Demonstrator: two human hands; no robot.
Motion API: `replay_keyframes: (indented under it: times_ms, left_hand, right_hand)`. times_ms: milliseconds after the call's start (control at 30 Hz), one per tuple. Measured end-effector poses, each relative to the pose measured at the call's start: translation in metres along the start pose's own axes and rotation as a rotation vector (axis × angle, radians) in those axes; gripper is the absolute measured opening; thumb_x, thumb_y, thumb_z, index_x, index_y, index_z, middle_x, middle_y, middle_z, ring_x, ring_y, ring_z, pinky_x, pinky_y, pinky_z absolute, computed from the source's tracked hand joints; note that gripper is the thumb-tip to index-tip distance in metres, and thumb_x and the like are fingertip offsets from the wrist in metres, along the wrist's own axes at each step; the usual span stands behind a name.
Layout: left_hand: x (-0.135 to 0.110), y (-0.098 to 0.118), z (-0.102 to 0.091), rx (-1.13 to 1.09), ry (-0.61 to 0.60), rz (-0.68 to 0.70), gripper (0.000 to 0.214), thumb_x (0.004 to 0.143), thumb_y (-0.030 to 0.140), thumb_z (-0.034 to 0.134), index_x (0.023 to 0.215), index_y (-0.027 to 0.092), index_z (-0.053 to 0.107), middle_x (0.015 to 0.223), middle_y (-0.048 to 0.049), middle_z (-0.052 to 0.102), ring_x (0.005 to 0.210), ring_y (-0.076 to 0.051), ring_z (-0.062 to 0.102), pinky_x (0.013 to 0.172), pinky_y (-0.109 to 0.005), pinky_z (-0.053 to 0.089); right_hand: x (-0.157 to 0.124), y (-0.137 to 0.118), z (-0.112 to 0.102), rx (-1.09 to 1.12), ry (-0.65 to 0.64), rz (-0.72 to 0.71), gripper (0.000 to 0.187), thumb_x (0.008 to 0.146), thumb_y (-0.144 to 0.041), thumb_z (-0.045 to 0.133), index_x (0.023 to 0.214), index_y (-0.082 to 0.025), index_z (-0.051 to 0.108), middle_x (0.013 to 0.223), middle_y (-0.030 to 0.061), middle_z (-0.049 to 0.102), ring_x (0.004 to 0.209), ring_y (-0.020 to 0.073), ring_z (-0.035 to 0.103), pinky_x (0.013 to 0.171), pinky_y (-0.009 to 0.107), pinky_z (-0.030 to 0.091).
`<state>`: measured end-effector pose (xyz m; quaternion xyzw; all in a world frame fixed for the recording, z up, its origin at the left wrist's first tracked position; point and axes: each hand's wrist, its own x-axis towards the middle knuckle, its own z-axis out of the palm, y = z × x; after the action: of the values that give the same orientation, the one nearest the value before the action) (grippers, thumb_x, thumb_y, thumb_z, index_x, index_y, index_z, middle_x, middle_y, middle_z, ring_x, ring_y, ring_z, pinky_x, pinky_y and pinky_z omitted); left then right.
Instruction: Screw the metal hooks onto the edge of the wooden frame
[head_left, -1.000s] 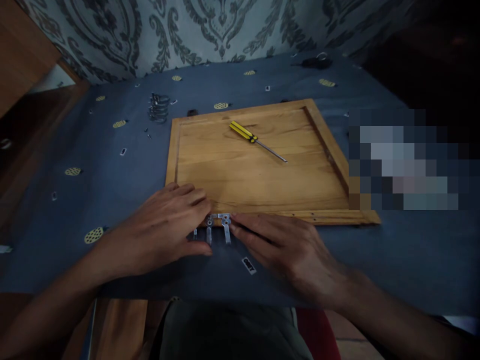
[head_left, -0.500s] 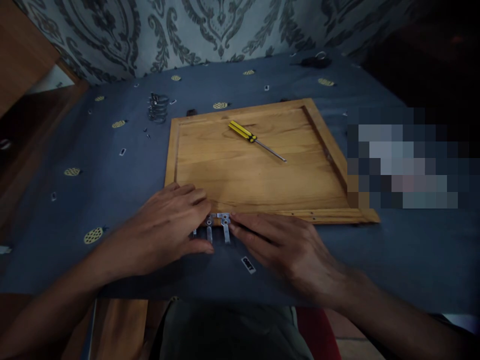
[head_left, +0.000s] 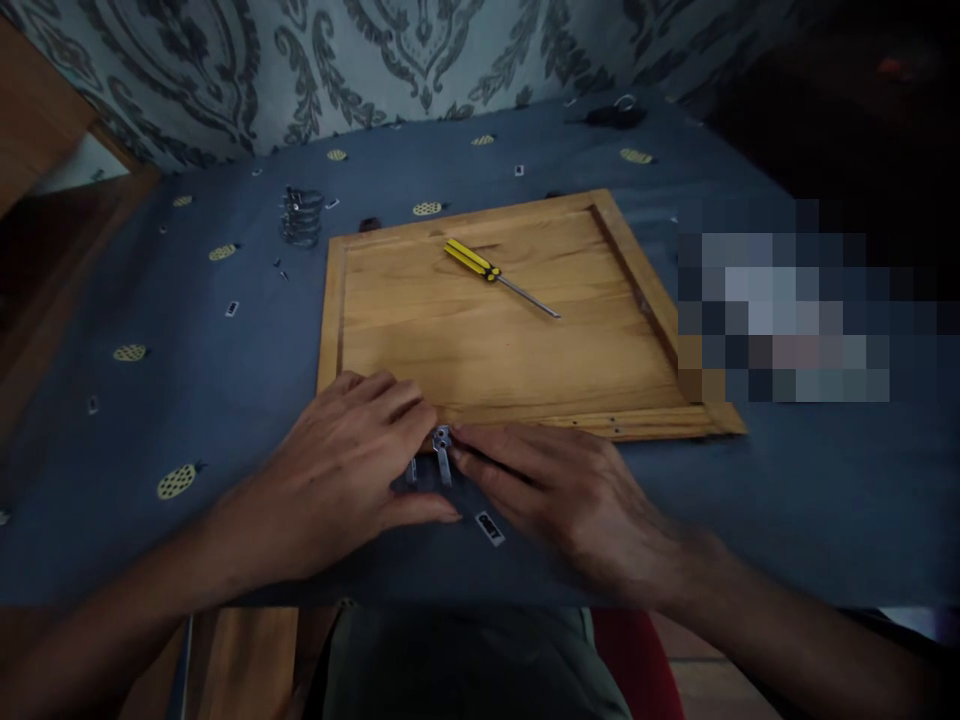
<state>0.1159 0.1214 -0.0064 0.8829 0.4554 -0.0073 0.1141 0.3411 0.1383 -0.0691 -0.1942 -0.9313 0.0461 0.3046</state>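
A wooden panel (head_left: 510, 350) with a raised frame lies flat on the blue patterned cloth. At its near edge sits a small metal bracket (head_left: 442, 447) with strips pointing toward me. My left hand (head_left: 345, 470) lies over the bracket's left part, fingers stretched on the panel's near left corner, thumb along the cloth. My right hand (head_left: 555, 490) presses its fingertips against the bracket's right side, fingers close together. A yellow-handled screwdriver (head_left: 491, 275) rests on the panel, beyond both hands.
A pile of metal rings or hardware (head_left: 300, 215) and small loose screws lie at the back left of the cloth. A dark tool (head_left: 611, 115) lies near the patterned wall. A blurred patch covers the right side. The table edge runs just under my forearms.
My hands have drawn closer over the bracket, so less of it shows. The view has shifted slightly, and the panel sits a little further left in the picture.
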Motion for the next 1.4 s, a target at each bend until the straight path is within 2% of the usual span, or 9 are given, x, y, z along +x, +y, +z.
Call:
replay_keyframes:
  times_ms: [200, 400, 767, 933, 1033, 1233, 1400]
  left_hand:
    - [0.002, 0.001, 0.007, 0.007, 0.043, 0.002, 0.038, 0.091, 0.053, 0.074, 0.097, 0.018, 0.063, 0.100, -0.0065, 0.069, 0.095, -0.029, 0.064, 0.083, -0.045, 0.049]
    - [0.000, 0.000, 0.010, -0.050, 0.080, 0.003, 0.032, 0.090, 0.045, 0.078, 0.099, 0.017, 0.063, 0.104, -0.0072, 0.069, 0.096, -0.030, 0.065, 0.082, -0.045, 0.050]
    - [0.000, -0.003, 0.013, -0.055, 0.086, 0.013, 0.031, 0.092, 0.046, 0.075, 0.098, 0.018, 0.062, 0.101, -0.0069, 0.069, 0.092, -0.027, 0.063, 0.081, -0.043, 0.049]
    - [0.000, -0.002, 0.014, -0.056, 0.122, 0.020, 0.034, 0.090, 0.046, 0.078, 0.099, 0.016, 0.064, 0.101, -0.0064, 0.069, 0.092, -0.027, 0.064, 0.081, -0.043, 0.049]
    - [0.000, -0.001, 0.014, -0.050, 0.131, 0.028, 0.035, 0.086, 0.043, 0.081, 0.099, 0.015, 0.065, 0.099, -0.0062, 0.069, 0.091, -0.028, 0.065, 0.080, -0.043, 0.048]
    - [0.000, -0.002, 0.016, -0.057, 0.161, 0.049, 0.038, 0.085, 0.044, 0.083, 0.100, 0.015, 0.064, 0.097, -0.0053, 0.068, 0.089, -0.027, 0.064, 0.078, -0.042, 0.047]
    - [0.001, -0.002, 0.016, -0.054, 0.170, 0.051, 0.039, 0.082, 0.043, 0.085, 0.098, 0.014, 0.064, 0.095, -0.0054, 0.069, 0.087, -0.028, 0.064, 0.077, -0.042, 0.048]
  right_hand:
    - [0.001, -0.001, 0.002, -0.018, 0.011, -0.004, 0.028, 0.106, -0.011, 0.045, 0.101, -0.010, 0.073, 0.101, 0.0112, 0.081, 0.085, 0.0222, 0.078, 0.064, 0.033, 0.061]
    - [0.001, -0.001, 0.000, -0.023, -0.001, 0.017, 0.037, 0.108, -0.011, 0.037, 0.101, -0.010, 0.073, 0.103, 0.0111, 0.081, 0.085, 0.0212, 0.077, 0.066, 0.033, 0.063]
    - [0.001, -0.001, 0.001, -0.023, -0.040, 0.030, 0.036, 0.107, -0.011, 0.039, 0.099, -0.013, 0.074, 0.110, 0.0089, 0.080, 0.086, 0.0206, 0.077, 0.065, 0.033, 0.062]
    - [0.000, -0.001, 0.003, -0.020, 0.012, 0.015, 0.041, 0.110, -0.016, 0.034, 0.097, -0.012, 0.073, 0.103, 0.0091, 0.081, 0.084, 0.0205, 0.077, 0.061, 0.033, 0.062]
    - [0.000, -0.002, 0.006, -0.016, 0.054, 0.021, 0.037, 0.110, -0.016, 0.038, 0.097, -0.011, 0.072, 0.100, 0.0089, 0.080, 0.083, 0.0206, 0.076, 0.058, 0.033, 0.060]
    - [0.000, 0.000, 0.003, -0.049, 0.027, 0.002, 0.042, 0.110, -0.016, 0.033, 0.097, -0.015, 0.073, 0.107, 0.0074, 0.080, 0.087, 0.0186, 0.076, 0.066, 0.031, 0.060]
    - [-0.001, 0.000, 0.003, -0.057, 0.008, 0.001, 0.040, 0.110, -0.017, 0.034, 0.099, -0.015, 0.072, 0.108, 0.0075, 0.079, 0.087, 0.0188, 0.075, 0.066, 0.032, 0.059]
